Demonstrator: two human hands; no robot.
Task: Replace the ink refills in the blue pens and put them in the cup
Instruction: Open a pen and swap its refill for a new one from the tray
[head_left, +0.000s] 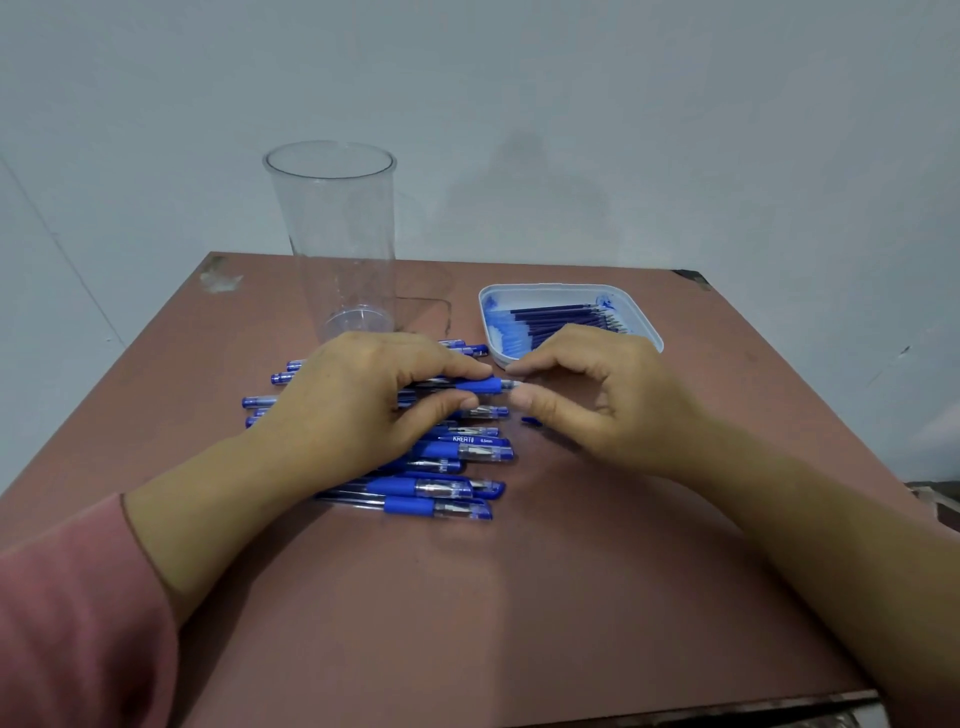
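Observation:
My left hand (358, 400) grips a blue pen (480, 385) by its barrel, above a pile of several blue pens (447, 483) lying on the table. My right hand (576, 395) pinches the clear tip end of that same pen between thumb and forefinger. A tall clear plastic cup (337, 234) stands upright and empty behind my left hand. A white tray (644, 322) at the back right holds several dark blue ink refills (561, 319). A small blue piece (531, 421) lies on the table under my right hand.
The brown table (467, 597) ends at a front edge near the bottom of the view. A pale wall stands right behind it. A pink sleeve covers my left forearm.

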